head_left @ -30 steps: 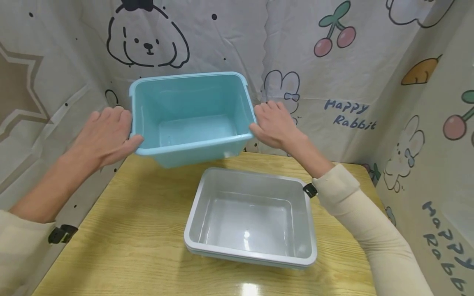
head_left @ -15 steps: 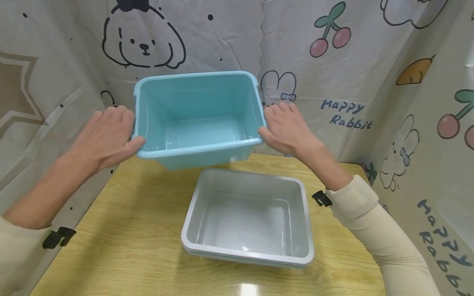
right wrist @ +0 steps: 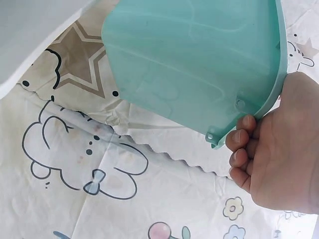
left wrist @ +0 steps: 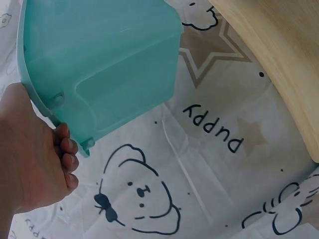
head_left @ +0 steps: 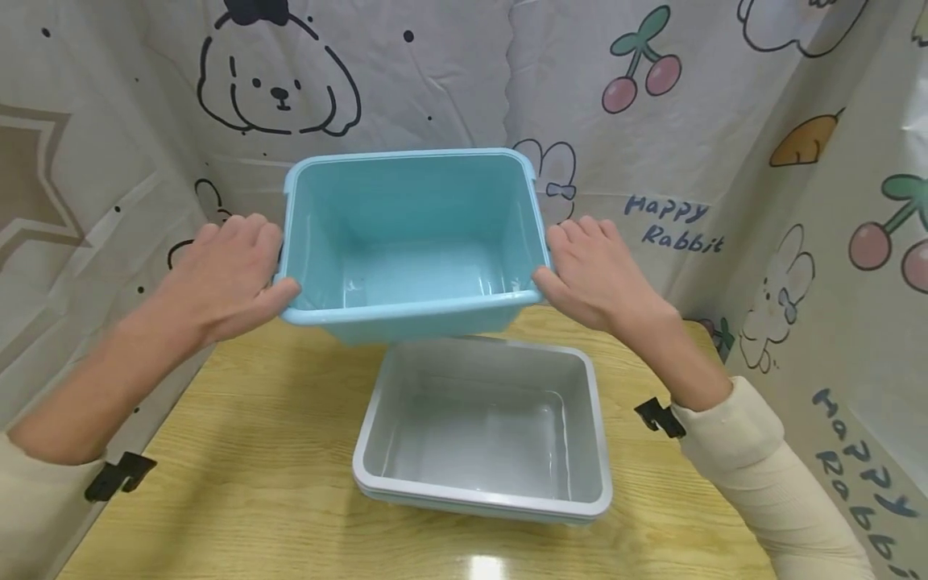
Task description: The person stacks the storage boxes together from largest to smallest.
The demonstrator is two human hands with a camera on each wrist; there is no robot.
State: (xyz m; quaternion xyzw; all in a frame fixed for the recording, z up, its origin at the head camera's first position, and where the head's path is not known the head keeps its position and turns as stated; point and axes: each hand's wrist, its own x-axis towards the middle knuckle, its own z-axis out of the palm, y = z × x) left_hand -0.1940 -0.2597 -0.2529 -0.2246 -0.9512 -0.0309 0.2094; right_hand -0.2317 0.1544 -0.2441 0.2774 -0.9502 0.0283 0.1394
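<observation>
A light blue plastic bin [head_left: 413,266] hangs in the air above the back of the table, tilted so its inside faces me. My left hand [head_left: 228,278] grips its left rim, thumb over the front corner; in the left wrist view the fingers [left wrist: 69,162] curl under that rim. On the opposite side my right hand [head_left: 602,274] holds the right rim, its fingers [right wrist: 240,152] curled beneath the edge in the right wrist view. Below and nearer stands a grey bin [head_left: 482,431], apparently nested in another whose rim shows just under it.
The wooden table [head_left: 268,451] carries the grey bin near its middle. A printed cloth [head_left: 464,72] with cartoon animals and cherries hangs behind and along both sides, close to the table edges. Black clips [head_left: 660,417] sit at both cuffs.
The light blue bin, held in both hands, has shifted to the right and a little lower, nearer the grey bin's back rim. The grey bin stays on the table.
</observation>
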